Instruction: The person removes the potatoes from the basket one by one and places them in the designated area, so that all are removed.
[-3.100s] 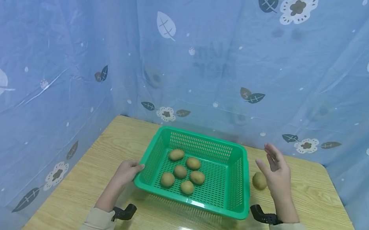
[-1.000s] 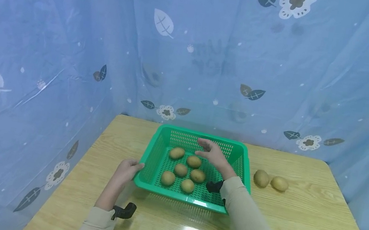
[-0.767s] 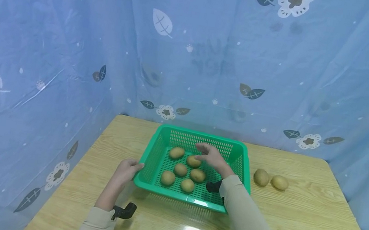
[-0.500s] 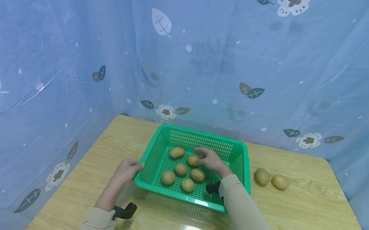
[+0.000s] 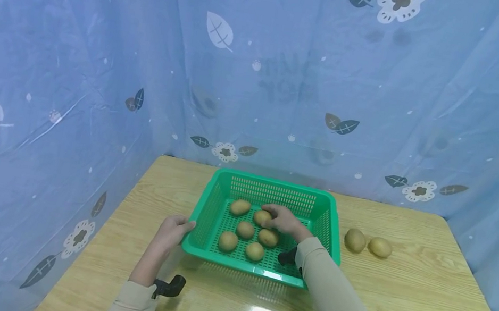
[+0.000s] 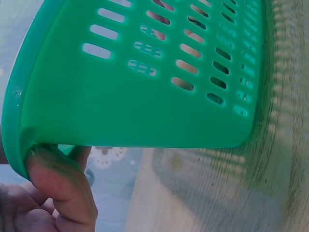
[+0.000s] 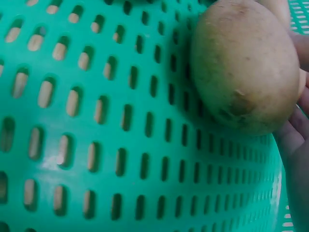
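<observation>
A green plastic basket [image 5: 256,272] with slotted walls stands on the wooden table. Several brown potatoes lie on its floor. My left hand [image 5: 172,232] grips the basket's near left corner, and in the left wrist view its curled fingers [image 6: 63,183] hook under the rim. Inside the basket, my right hand [image 5: 284,220] has its thumb and fingers around the back potato [image 5: 262,217]. Just in front of that hand lies another potato [image 5: 269,238]; in the right wrist view this nearer potato [image 7: 246,67] hides part of the right hand [image 7: 297,121].
Two potatoes, a darker one [image 5: 355,240] and a paler one [image 5: 380,247], lie side by side on the table [image 5: 412,298] right of the basket. A blue patterned curtain [image 5: 262,71] hangs behind and at both sides.
My right hand has come from beside the loose potato at right into the basket, lowering and closing its fingers around the back potato. A second potato now lies on the table. The left hand stays.
</observation>
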`<state>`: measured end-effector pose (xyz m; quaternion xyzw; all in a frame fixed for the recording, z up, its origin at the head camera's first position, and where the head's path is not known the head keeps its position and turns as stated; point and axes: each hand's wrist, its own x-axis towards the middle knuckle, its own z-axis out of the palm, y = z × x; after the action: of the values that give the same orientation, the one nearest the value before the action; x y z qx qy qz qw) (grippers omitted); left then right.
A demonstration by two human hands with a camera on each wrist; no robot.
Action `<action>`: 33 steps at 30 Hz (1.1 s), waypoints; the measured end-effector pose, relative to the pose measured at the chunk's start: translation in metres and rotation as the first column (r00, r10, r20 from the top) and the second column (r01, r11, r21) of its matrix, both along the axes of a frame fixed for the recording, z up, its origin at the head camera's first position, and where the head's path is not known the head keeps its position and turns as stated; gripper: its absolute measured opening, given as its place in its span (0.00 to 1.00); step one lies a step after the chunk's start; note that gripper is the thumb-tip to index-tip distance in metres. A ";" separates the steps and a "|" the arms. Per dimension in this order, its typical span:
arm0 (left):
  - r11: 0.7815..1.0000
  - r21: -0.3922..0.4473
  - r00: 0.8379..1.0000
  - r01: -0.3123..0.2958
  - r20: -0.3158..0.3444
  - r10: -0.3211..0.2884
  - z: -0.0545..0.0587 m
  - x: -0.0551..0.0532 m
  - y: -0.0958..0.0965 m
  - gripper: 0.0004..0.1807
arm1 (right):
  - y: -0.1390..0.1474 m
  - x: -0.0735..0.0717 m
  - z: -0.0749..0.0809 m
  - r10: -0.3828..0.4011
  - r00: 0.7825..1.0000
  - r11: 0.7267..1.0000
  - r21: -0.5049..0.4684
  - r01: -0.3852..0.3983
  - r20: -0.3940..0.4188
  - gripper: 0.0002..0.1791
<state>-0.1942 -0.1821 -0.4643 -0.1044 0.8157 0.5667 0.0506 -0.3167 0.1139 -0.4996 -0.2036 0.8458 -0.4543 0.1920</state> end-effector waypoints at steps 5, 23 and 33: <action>1.000 -0.003 1.000 -0.002 0.005 0.002 0.001 0.000 0.001 0.20 | -0.001 -0.001 -0.003 -0.014 1.000 0.999 0.040 0.015 -0.021 0.30; 1.000 -0.008 1.000 0.000 0.003 0.000 0.001 0.000 0.001 0.20 | -0.002 -0.002 -0.003 -0.030 0.997 0.997 0.069 0.035 -0.069 0.26; 1.000 -0.020 1.000 -0.007 -0.003 0.007 0.000 0.000 0.002 0.19 | -0.001 0.002 0.000 -0.061 0.996 0.997 0.047 0.064 -0.064 0.26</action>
<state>-0.1945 -0.1802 -0.4646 -0.1070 0.8210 0.5588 0.0463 -0.3150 0.1125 -0.4996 -0.1866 0.8681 -0.4327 0.1560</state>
